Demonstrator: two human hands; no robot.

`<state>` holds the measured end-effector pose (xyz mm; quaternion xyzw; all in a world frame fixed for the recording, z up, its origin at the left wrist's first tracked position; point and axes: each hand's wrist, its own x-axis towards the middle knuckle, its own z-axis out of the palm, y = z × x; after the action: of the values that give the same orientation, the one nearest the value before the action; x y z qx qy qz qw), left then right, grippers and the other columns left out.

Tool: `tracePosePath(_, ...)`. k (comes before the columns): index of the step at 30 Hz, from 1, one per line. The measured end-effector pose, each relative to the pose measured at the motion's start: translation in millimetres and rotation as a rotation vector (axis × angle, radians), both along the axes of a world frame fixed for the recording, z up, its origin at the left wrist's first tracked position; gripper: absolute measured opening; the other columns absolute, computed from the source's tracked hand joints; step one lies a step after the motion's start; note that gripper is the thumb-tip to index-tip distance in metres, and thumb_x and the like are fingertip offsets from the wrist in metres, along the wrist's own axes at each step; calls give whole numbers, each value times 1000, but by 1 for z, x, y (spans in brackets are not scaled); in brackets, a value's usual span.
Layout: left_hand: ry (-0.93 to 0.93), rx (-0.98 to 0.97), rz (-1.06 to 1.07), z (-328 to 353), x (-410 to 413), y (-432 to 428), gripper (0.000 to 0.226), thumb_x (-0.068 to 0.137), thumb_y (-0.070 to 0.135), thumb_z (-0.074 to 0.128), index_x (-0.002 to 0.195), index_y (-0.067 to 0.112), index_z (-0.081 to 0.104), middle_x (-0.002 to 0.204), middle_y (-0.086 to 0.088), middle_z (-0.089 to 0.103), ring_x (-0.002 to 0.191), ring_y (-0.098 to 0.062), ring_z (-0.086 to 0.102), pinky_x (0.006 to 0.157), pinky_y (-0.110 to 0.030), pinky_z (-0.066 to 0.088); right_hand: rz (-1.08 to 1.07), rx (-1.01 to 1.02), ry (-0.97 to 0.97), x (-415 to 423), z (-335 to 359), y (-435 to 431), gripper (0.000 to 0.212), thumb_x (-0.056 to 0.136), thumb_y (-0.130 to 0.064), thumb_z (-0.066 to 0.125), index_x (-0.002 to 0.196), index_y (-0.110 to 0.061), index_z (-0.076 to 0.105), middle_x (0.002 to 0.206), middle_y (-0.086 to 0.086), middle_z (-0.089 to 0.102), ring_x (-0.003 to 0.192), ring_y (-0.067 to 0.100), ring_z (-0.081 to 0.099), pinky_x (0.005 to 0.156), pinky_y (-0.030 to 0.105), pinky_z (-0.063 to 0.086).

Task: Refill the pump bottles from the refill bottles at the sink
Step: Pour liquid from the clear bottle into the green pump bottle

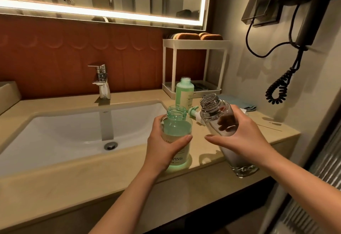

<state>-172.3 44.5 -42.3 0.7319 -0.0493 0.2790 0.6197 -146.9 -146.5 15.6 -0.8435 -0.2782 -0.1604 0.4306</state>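
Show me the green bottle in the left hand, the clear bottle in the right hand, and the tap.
held green bottle [177, 125], head view, on its shoulder above the label.
clear bottle [210, 117], head view, on its shoulder below the threaded neck.
tap [101, 76], head view, on its chrome body.

**Only Label Fragments Legible**

The green bottle [177, 130], at 5 o'clock from centre in the left hand [162, 147], reads "FRE" above "PING", with the rest hidden by the thumb. The taller green bottle [184, 93], at its 1 o'clock, shows "YA". The basin [73, 123] has a rim mark too small to read.
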Motion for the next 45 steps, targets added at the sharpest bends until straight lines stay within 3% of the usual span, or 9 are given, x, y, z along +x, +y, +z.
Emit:
tracePosePath(5,-4,-8,-7,-1,0,0,71,51,42,80,112,35,44,108,16,60,95,9,58,76,-6,46,-2,-77,-64,7,8,0,70,58,-32,86,115,-28,48,92,-13,60,84,6,58,70,17,47)
tracePosePath(9,-21,-14,-8,-1,0,0,65,54,35,78,110,34,46,105,16,61,94,9,58,74,-5,45,9,-176,-122,10,18,2,69,57,-38,84,114,-31,46,93,-21,58,84,-1,58,69,11,46)
tracePosePath(13,-24,-23,-14,-1,0,0,63,54,34,78,108,35,46,103,18,61,92,10,58,73,-5,45,-4,-266,-161,15,26,2,78,56,-42,84,122,-27,45,103,-11,59,89,10,57,79,33,52)
tracePosePath(19,-26,-31,-26,-1,0,0,64,55,34,79,110,33,46,104,15,62,92,7,60,73,-7,46,-29,-432,-223,15,40,2,82,53,-56,74,123,-26,43,107,-6,59,93,17,57,77,44,51)
tracePosePath(23,-24,-22,-23,-1,0,0,69,51,43,80,110,34,46,103,16,62,92,7,60,74,-8,47,-59,-540,-268,13,49,4,86,56,-54,76,129,-26,39,113,-5,57,95,17,56,78,43,52)
tracePosePath(29,-30,-23,-28,-1,0,0,65,55,33,78,112,30,46,104,14,62,92,7,60,73,-7,46,-104,-676,-346,9,57,9,88,62,-54,76,135,-26,35,113,-4,55,99,18,54,74,34,48)
tracePosePath(45,-21,-20,-27,-2,1,0,66,55,37,79,112,33,46,105,15,61,93,8,59,75,-8,47,-123,-827,-378,4,71,15,93,65,-58,71,140,-28,26,119,-5,53,102,14,52,76,30,50)
